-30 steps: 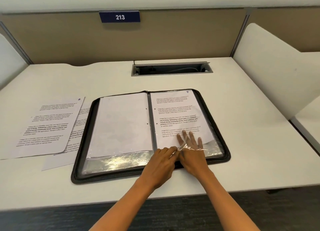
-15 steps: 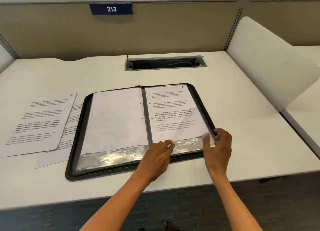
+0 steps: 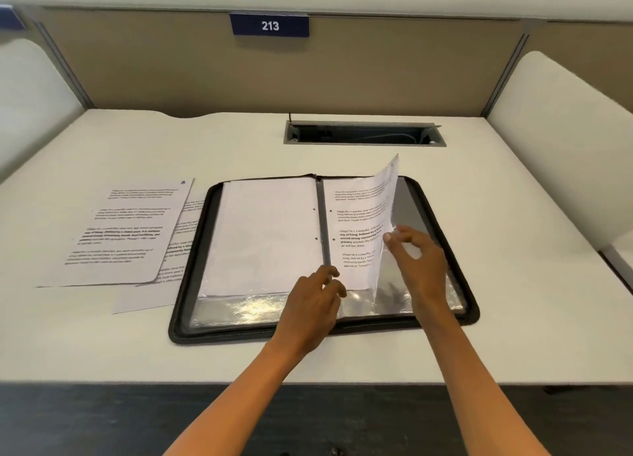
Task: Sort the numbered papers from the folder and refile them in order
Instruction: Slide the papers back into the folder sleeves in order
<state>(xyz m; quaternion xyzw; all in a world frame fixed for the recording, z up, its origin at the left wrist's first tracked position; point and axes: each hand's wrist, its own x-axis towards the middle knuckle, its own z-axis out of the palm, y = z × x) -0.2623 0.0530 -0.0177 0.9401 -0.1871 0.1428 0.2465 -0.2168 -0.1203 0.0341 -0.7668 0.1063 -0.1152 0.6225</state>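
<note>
A black zip folder (image 3: pixel 442 216) lies open on the white desk (image 3: pixel 376 356). Its left page shows the blank back of a sheet in a clear sleeve (image 3: pixel 267 233). The right clear sleeve with a printed paper (image 3: pixel 359 216) stands lifted, its outer edge raised towards the spine. My right hand (image 3: pixel 416 260) pinches that sleeve's outer edge about halfway down. Near the spine, my left hand (image 3: pixel 317 298) rests its fingertips on the bottom of the right page. Two loose printed papers (image 3: pixel 126 233) lie overlapped to the left of the folder.
A cable slot (image 3: pixel 364 134) is cut into the desk behind the folder. A beige partition with a "213" plate (image 3: pixel 270 26) closes off the back. White side dividers (image 3: pixel 561 140) stand at left and right. The desk's front edge runs just below the folder.
My right hand has lifted the right sleeve's outer edge and swung it up towards the spine. The left hand stays near the spine. The view has shifted.
</note>
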